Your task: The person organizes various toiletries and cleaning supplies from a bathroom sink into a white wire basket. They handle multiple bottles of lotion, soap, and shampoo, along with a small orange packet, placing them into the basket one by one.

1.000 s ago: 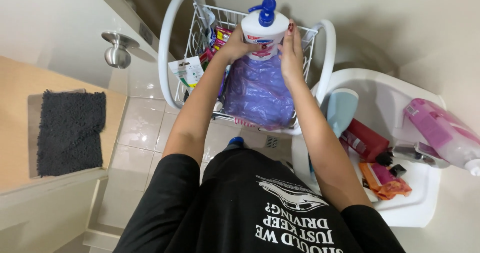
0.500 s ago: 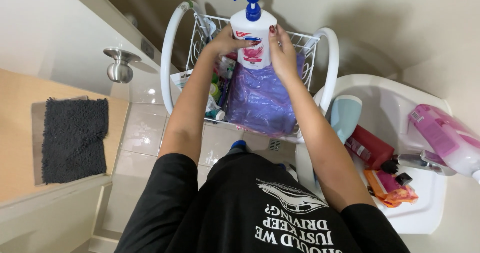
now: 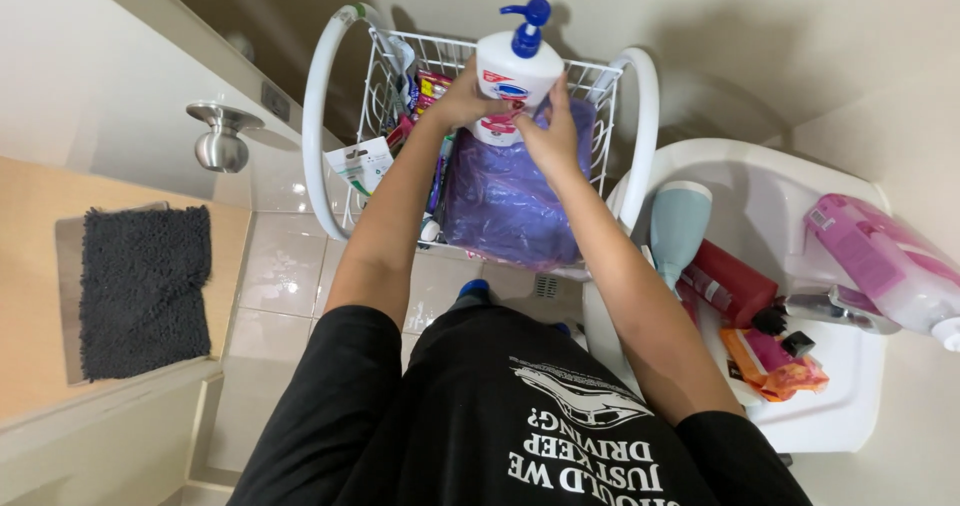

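Note:
Both my hands hold a white pump bottle with a blue pump top, upright over a white wire basket rack. My left hand grips its left side and my right hand wraps its lower right side. Beneath the bottle, a crumpled purple plastic bag fills the right part of the basket. Colourful small packets sit in the basket's left part.
A white sink at the right holds a pale blue bottle, a red bottle, a pink bottle and an orange packet. A door knob is at the left, with a dark mat below.
The pump bottle has shifted up and right above the basket. My right hand has slid from the bottle's side down to its lower front.

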